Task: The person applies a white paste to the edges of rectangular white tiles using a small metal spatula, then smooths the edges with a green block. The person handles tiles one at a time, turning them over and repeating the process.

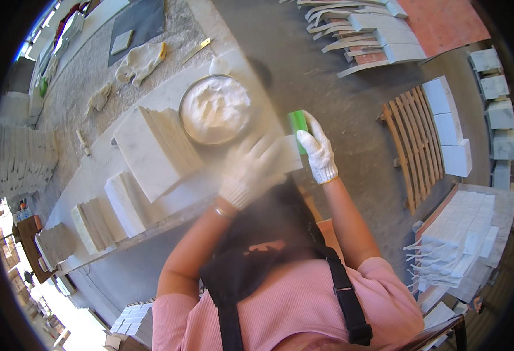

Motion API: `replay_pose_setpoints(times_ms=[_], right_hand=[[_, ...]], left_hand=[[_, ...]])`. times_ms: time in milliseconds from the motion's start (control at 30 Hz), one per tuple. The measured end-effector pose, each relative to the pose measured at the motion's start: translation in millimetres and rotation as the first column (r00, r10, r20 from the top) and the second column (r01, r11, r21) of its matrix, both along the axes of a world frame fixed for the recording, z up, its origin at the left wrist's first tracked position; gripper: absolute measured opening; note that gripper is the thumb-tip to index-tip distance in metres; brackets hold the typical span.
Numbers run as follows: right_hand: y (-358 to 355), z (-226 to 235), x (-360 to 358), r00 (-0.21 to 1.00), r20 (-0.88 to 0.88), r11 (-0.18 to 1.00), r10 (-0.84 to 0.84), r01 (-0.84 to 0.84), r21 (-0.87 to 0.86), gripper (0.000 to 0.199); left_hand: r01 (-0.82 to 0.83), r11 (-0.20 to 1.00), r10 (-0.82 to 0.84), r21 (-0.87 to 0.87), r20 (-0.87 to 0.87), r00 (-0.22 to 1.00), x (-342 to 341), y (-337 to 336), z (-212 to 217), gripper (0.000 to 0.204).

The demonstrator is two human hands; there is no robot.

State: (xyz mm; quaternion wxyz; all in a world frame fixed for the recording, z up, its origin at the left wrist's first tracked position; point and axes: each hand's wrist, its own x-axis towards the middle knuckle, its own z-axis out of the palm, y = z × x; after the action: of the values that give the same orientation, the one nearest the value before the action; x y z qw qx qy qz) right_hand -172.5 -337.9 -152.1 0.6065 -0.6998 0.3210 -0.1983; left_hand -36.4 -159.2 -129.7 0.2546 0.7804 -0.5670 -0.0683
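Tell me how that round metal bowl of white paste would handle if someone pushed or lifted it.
The bowl looks heaped with thick white paste, so it is probably heavy for its size. Its wide, low shape suggests it would slide rather than tip. It sits near the bench edge, so a hard push might send it off. The paste seems stiff enough not to slosh.

Single head-mounted fisheye view, aimed steeply down from close above the workbench (93, 175); edges heavily curved.
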Motion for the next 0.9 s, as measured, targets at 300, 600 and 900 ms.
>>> replay_pose_setpoints(times_ms=[300,600,900], right_hand=[[-1.0,-6.7,-1.0,0.998,-0.060,0.972,0.031,-0.044,-0.230,0.067],[-0.3,1.4,-4.5,0.992,-0.112,0.945,0.061,-0.094,-0.312,0.064],[4.2,5.8,-3.2,0.977,-0.213,0.974,0.021,-0.069,-0.218,0.064]], left_hand=[[-0.014,1.000,0.014,-0.002,-0.003,1.000,-1.2,1.3,-3.4,0.077],[-0.018,1.000,0.018,0.017,-0.034,0.999,0.0,2.6,-3.8,0.076],[-0.016,1.000,0.016,0.005,-0.026,1.000,0.7,2.9,-5.4,0.077]])
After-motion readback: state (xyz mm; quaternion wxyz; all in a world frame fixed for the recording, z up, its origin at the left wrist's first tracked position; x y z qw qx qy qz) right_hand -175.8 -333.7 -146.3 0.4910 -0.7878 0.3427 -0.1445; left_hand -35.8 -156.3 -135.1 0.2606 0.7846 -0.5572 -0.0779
